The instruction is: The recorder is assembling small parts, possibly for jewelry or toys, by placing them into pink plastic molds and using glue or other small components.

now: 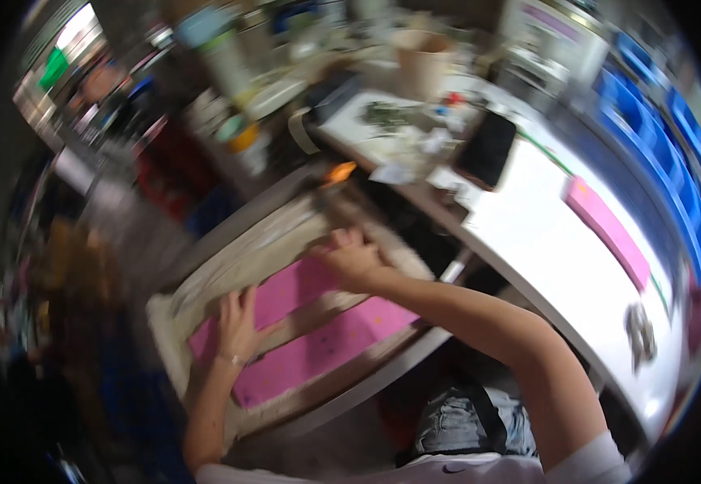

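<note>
Left fingers (226, 312) splayed over strip (292, 290), right arm (520, 339) bent

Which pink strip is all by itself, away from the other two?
The pink strip on the white table, off to the right. The other two, the far strip and the near strip, lie side by side in the beige tray.

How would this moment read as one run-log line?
left hand: spread over upper flat pink strip; right hand: at that strip's right end, grip blurred; nearby: lower flat pink strip, long white table
</note>
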The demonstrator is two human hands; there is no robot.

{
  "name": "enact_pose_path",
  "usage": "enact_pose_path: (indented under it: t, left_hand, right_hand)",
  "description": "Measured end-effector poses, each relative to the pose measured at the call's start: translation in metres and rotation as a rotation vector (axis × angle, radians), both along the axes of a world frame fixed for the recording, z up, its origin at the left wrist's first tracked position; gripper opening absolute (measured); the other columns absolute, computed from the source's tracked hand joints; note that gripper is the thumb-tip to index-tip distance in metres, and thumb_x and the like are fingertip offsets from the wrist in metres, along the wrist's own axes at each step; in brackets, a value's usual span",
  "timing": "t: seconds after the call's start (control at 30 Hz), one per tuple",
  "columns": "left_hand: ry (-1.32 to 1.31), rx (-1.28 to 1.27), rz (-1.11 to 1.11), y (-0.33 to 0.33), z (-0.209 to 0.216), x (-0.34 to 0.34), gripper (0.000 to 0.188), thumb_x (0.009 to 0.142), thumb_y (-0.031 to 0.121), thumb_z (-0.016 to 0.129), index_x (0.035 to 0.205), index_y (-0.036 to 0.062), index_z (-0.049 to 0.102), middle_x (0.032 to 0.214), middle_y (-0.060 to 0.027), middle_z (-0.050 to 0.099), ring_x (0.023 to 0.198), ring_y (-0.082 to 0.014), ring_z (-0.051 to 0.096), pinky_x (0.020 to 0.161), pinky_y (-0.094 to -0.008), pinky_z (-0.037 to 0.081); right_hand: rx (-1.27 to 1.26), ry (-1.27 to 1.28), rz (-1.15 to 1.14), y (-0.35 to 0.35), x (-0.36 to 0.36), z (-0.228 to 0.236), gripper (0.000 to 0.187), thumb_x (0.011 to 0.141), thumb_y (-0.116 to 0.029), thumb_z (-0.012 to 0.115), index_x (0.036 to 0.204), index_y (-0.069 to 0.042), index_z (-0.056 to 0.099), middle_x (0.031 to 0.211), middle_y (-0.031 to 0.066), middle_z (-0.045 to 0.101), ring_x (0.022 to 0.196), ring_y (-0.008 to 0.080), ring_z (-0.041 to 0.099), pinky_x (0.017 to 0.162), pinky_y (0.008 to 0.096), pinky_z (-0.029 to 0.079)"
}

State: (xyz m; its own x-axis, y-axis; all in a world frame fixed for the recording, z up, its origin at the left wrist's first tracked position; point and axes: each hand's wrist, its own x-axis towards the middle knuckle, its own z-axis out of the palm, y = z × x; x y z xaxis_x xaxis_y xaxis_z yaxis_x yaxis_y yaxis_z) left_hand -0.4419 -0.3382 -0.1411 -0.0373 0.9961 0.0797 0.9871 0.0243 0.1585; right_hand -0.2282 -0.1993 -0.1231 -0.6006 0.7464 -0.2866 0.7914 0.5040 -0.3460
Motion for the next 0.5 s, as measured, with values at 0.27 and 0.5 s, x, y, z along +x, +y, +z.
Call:
enact_pose_path:
  t: [0.27, 0.5]
  left_hand:
    - [0.017, 0.167, -0.035, -0.038, 0.067, 0.013, 0.088, 0.049, 0.028, 0.081, 0.124, 0.0039, 0.044, 0.111, -0.0184, 0.041, 0.104, -0.0373, 0.043, 0.087, -0.0471, 0.037]
    - [-0.02, 0.268, -0.402, -0.017, 0.121, 0.144, 0.087, 0.051, 0.041, 0.081, 0.122, 0.0057, 0.047, 0.109, -0.0185, 0.041, 0.1, -0.0381, 0.043, 0.084, -0.0492, 0.038]
  right_hand:
    - [0.255, 0.15, -0.111, -0.063, 0.029, 0.046, 0.067, 0.073, -0.007, 0.06, 0.133, -0.028, 0.039, 0.127, 0.017, 0.035, 0.124, 0.0438, 0.028, 0.074, 0.0525, 0.044]
    - [0.329, 0.155, -0.377, -0.128, 0.199, 0.109, 0.075, 0.065, -0.011, 0.067, 0.133, -0.026, 0.037, 0.124, 0.0159, 0.036, 0.116, 0.0394, 0.033, 0.073, 0.0524, 0.048]
